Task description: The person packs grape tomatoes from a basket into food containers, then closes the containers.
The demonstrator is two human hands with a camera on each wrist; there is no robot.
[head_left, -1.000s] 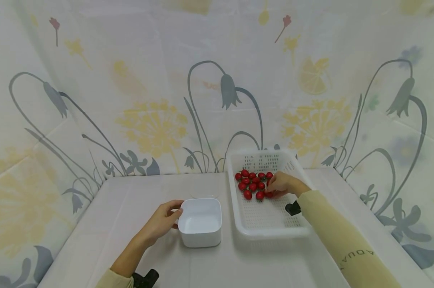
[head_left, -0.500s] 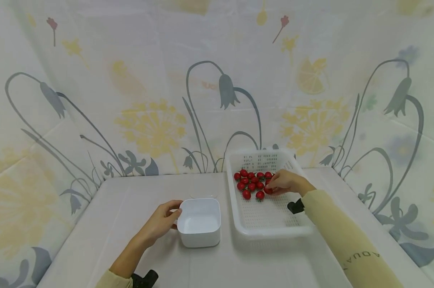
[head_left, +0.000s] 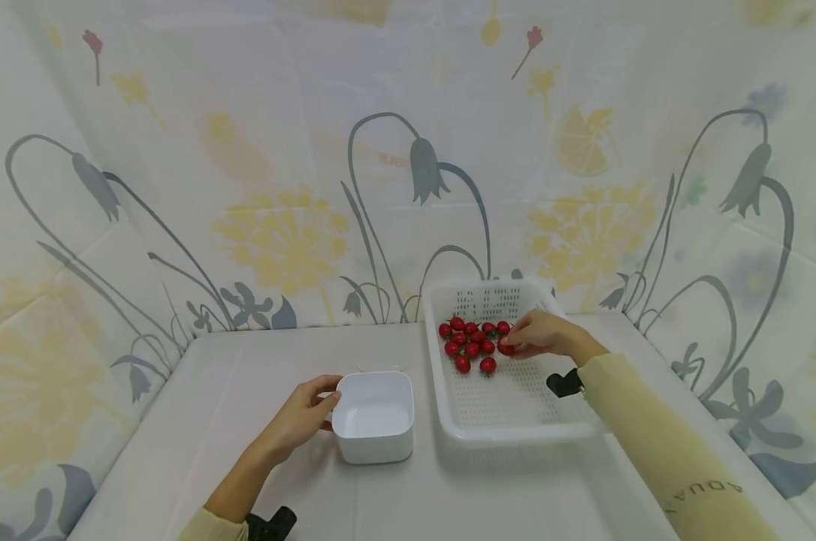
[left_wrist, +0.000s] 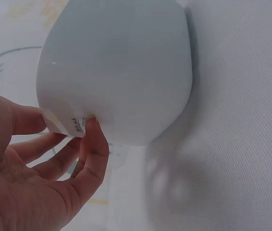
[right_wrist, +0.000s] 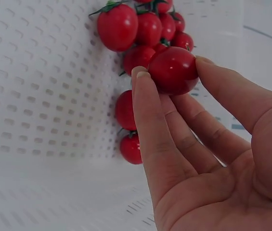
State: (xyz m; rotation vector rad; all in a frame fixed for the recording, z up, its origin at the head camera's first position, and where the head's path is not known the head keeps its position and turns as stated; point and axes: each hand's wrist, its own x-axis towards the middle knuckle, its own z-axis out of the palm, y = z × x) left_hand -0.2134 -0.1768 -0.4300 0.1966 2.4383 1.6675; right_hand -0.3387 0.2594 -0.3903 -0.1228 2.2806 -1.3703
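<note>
Nearest us, pale yellow cloth sleeves (head_left: 685, 458) run in from both lower corners, a small black device (head_left: 273, 524) at the left wrist and another black one (head_left: 563, 384) at the right. Beyond the sleeve, we see the left hand (head_left: 303, 417) gripping the left side of a glossy white, rounded-square, plastic-looking box (head_left: 374, 451), thumb and fingers narrowed on its wall beside a small printed label (left_wrist: 79, 126). The box stands upright on a white-covered table (head_left: 394, 503), open side up, its white floor visible. Just right of it lies a white, rectangular, perforated plastic basket (head_left: 516, 436). Over its inside, the right hand (head_left: 543, 334) pinches one glossy red oval tomato (right_wrist: 173, 70) between thumb and fingertips; we cannot tell whether it touches its neighbours. Other small red tomatoes with green stems (head_left: 472, 350) cluster toward the basket's far left. Behind everything hangs a white, flower-printed cloth (head_left: 300, 98).
</note>
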